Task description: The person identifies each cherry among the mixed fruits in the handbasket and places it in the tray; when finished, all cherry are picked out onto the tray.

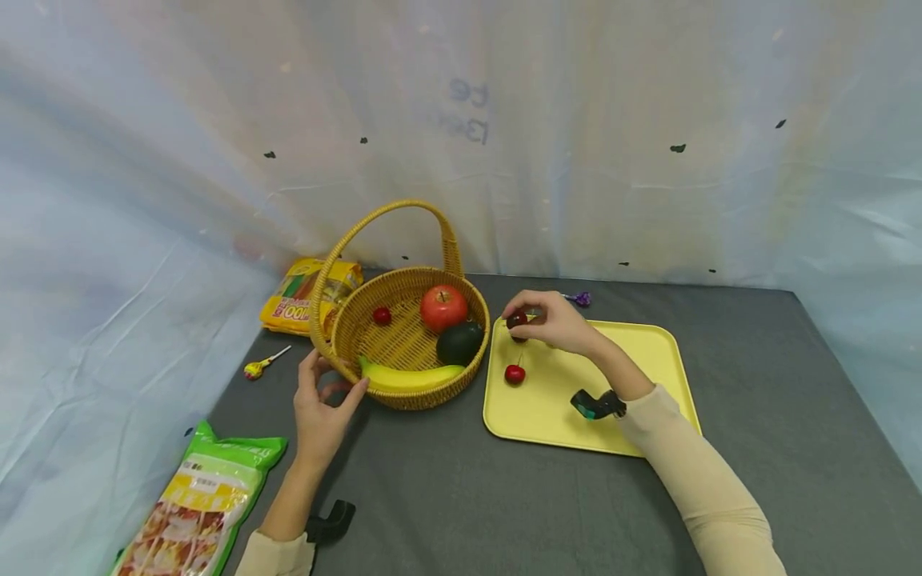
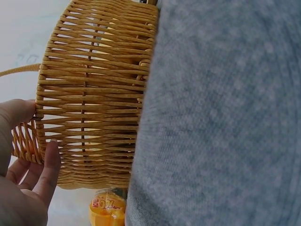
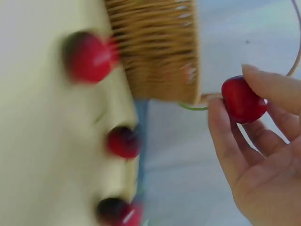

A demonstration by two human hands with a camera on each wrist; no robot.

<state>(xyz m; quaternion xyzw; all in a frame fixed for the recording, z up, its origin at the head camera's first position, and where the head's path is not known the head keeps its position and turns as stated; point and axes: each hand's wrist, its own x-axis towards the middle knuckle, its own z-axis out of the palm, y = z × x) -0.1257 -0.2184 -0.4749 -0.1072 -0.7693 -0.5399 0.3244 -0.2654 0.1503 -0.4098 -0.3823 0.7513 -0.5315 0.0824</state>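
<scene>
The right hand (image 1: 558, 322) pinches a red cherry (image 1: 516, 319) between thumb and fingertips, just above the yellow tray (image 1: 670, 352) and beside the wicker basket (image 1: 410, 340). The left hand (image 1: 320, 404) holds that basket's near rim, fingers curled against the weave. Another cherry (image 1: 515, 374) lies on the tray below the right hand.

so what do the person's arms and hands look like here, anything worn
Both hands are bare: no gloves or rings visible on the left hand or right hand. Both arms wear long cream-beige sleeves ending at the wrists. Each wrist carries a small dark clip-like device; the right one shows a teal edge, the left one looks black.
</scene>
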